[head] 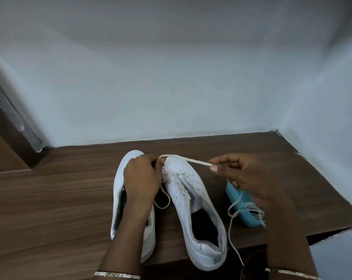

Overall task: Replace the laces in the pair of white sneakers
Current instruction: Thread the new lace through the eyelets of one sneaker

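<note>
Right hand (246, 176): thumb and forefinger pressed together on a flat white lace (187, 159), pinching it near its free end. The other fingers hang loosely bent below the pinch.

From that pinch the lace runs taut and slightly upward, away to the left, to the front eyelets of a white shoe (191, 186). There it bends over and goes under the left hand (142, 178).

Left hand: fingers curled down tight on the lace at the front eyelets, knuckles up. The contact itself is hidden by the fingers. A loose loop of lace trails out below this grip, lying between the two shoes.

Shoe stands on its sole just below and left of the right-hand pinch, toe away from the person, tongue area open. Second shoe (120, 178) is just beside it, on the far side of the left-hand grip, partly under the left forearm.

Blue tray (232, 194) sits directly under the right hand with white laces in it. A thin strand (230, 233) loops out of it and hangs past the edge of the table (59, 199).

A bangle (116, 274) shows on each wrist.
</note>
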{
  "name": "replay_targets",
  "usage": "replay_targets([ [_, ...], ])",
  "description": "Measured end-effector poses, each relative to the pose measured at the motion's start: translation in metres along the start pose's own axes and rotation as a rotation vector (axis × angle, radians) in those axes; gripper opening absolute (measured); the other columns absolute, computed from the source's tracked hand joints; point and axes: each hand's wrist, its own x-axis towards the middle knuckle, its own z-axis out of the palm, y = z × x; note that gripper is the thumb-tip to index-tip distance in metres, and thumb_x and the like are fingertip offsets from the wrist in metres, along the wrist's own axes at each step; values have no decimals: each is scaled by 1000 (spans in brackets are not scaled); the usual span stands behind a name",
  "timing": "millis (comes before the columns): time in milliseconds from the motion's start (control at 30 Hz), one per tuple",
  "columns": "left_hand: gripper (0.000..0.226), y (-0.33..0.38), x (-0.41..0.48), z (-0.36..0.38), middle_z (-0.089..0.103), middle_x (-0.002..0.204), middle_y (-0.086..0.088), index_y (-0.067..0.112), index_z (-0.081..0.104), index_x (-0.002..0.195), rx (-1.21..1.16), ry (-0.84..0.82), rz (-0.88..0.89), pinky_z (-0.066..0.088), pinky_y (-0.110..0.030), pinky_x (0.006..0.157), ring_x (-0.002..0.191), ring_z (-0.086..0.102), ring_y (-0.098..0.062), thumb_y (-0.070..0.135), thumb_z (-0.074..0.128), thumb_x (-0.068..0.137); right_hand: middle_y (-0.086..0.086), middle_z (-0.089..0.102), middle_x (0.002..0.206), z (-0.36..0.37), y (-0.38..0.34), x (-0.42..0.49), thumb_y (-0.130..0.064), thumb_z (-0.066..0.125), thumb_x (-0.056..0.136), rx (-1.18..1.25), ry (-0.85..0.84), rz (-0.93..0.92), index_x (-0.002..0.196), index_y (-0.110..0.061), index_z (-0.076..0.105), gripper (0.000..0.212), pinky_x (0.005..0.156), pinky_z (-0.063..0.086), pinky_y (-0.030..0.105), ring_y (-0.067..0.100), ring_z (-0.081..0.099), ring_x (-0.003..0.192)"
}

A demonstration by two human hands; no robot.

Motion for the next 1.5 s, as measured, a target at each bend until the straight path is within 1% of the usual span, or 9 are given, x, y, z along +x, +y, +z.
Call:
replay_targets([
  [167, 14, 1, -4, 5, 69, 77, -7, 15, 71, 79, 136, -3, -117, 53, -41, 70, 77, 64, -31, 24, 66, 88, 5, 68, 77, -23, 0, -8, -22, 75, 76, 232, 156, -101, 98, -11, 78, 25, 48, 40, 17, 8, 45, 54],
  [367, 37, 33, -6, -6, 66, 119, 22, 45, 65, 120, -255, -173, 283, 44, -45, 99, 119, 54, -10, 51, 60, 84, 10, 74, 84, 5, -5, -1, -12, 71, 88, 148, 65, -127, 101, -11, 77, 14, 52, 43, 16, 10, 56, 60],
  [467, 27, 46, -12, -5, 67, 99, 36, 55, 61, 114, -337, -171, 382, 46, -47, 95, 105, 58, 4, 58, 57, 87, 23, 72, 86, 24, -8, 3, -10, 69, 91, 85, -20, -152, 98, -9, 77, 10, 52, 43, 19, 12, 58, 59],
  [633, 11, 26, 0, -8, 68, 72, 32, 51, 71, 82, -408, -105, 213, 50, -42, 75, 59, 59, 4, 45, 67, 90, 8, 76, 82, 16, -7, 2, -6, 69, 91, 129, 25, -150, 100, -8, 76, 12, 50, 40, 17, 9, 53, 55],
  [867, 28, 36, -8, -4, 68, 88, 22, 38, 70, 96, -332, -185, 435, 49, -44, 79, 85, 59, -3, 61, 58, 84, 13, 73, 82, 31, -11, 3, -11, 73, 88, 114, -54, -146, 96, -12, 77, 9, 52, 44, 18, 11, 57, 59],
  [1033, 22, 16, 2, -18, 64, 55, 9, 22, 81, 85, -165, 91, 165, 37, -29, 58, 54, 60, -21, 41, 69, 90, 17, 75, 88, 16, -7, 3, -8, 74, 86, 149, 45, -124, 98, -8, 78, 13, 49, 41, 17, 9, 50, 56],
  [1133, 28, 4, 3, -29, 71, 69, -11, 12, 79, 86, -37, 271, -82, 49, -37, 67, 66, 65, -38, 37, 68, 91, 17, 76, 87, 2, -1, 3, -8, 76, 83, 179, 127, -123, 97, -8, 78, 14, 50, 42, 17, 8, 50, 55],
  [1300, 25, -13, 5, -28, 69, 79, -20, 12, 78, 89, 188, 223, -333, 47, -40, 70, 80, 66, -43, 34, 66, 91, 13, 77, 88, -8, 2, 2, -22, 79, 74, 230, 221, -134, 99, -10, 78, 27, 53, 46, 18, 8, 53, 57],
  [1500, 34, 0, 6, -35, 64, 118, -5, 30, 71, 115, 132, 89, -117, 45, -49, 89, 111, 58, -37, 26, 66, 82, 11, 78, 89, 7, -8, 1, -11, 76, 83, 294, 203, -158, 102, -9, 77, 19, 60, 49, 19, 9, 59, 62],
])
